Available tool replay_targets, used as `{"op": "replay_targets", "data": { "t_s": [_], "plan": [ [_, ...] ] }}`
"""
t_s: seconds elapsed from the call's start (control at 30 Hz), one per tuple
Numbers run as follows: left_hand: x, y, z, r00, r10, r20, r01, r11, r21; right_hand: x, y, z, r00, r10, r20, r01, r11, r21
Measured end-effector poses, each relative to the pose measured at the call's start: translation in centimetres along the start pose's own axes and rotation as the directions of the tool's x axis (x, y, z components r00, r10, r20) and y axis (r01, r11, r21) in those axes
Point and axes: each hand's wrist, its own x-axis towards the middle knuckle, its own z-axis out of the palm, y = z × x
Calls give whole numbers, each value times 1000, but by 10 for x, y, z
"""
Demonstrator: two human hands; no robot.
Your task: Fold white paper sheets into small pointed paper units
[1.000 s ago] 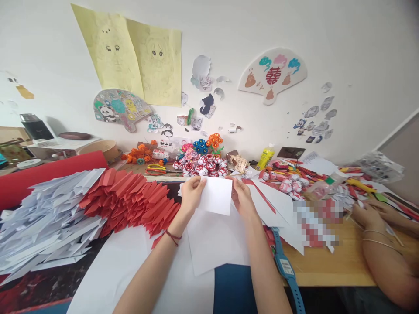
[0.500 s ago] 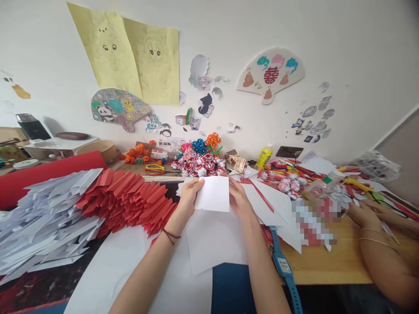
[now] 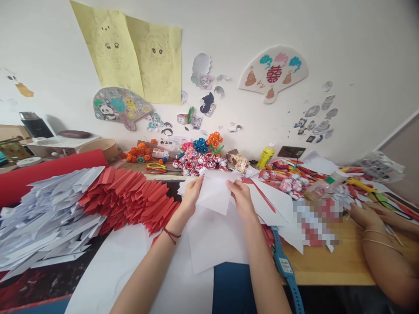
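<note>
A small white sheet of paper [image 3: 214, 194] is held up between my two hands, tilted slightly. My left hand [image 3: 190, 198] pinches its left edge. On the opposite side, my right hand [image 3: 240, 196] grips the right edge between thumb and fingers. Below the sheet lies a larger piece of white paper [image 3: 218, 244]. To the left of my arms spreads a big heap of folded red paper pieces [image 3: 131, 198], with a pile of folded white paper pieces [image 3: 49, 218] beyond it.
Red-and-white paper flowers [image 3: 203, 165] stand at the back, near yellow-handled scissors [image 3: 156, 167]. A blue watch [image 3: 284, 264] lies right of my arm. At the right, another person's hand [image 3: 368, 216] works. A red roll [image 3: 55, 172] lies at the left.
The small sheet has turned and now rises higher, at a tilt. My right hand's fingers have closed on its right edge. My left hand has barely moved.
</note>
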Motion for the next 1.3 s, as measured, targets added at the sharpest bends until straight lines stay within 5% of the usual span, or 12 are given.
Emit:
{"op": "replay_targets", "data": {
  "t_s": [0.27,0.5,0.63,0.77,0.87,0.93,1.03,1.13,1.3],
  "plan": [
    [-2,2,-3,978,-35,207,23,998,59,1,-1,-1,992,61,-107,-60,998,11],
    [0,-6,-1,992,-2,123,-1,1000,23,-3,1,3,990,123,67,-118,990,-71],
    [6,-14,-4,998,36,52,-46,977,206,-6,2,4,980,123,153,-109,989,-96],
    [3,-12,-5,992,124,8,-107,824,556,-7,1,4,980,131,148,-118,989,-95],
    [-8,-3,-2,932,361,-25,-213,602,769,-6,2,3,983,132,128,-119,987,-104],
    [-16,4,2,846,529,75,-326,401,856,-6,3,3,985,130,117,-116,986,-122],
    [-23,8,8,754,558,346,-514,174,840,-4,5,2,987,124,106,-107,983,-147],
    [-23,5,9,711,500,495,-621,116,775,-5,3,2,988,104,116,-84,983,-165],
    [-17,-1,4,729,523,442,-585,143,798,-6,0,2,974,53,221,-20,989,-148]
  ]
}}
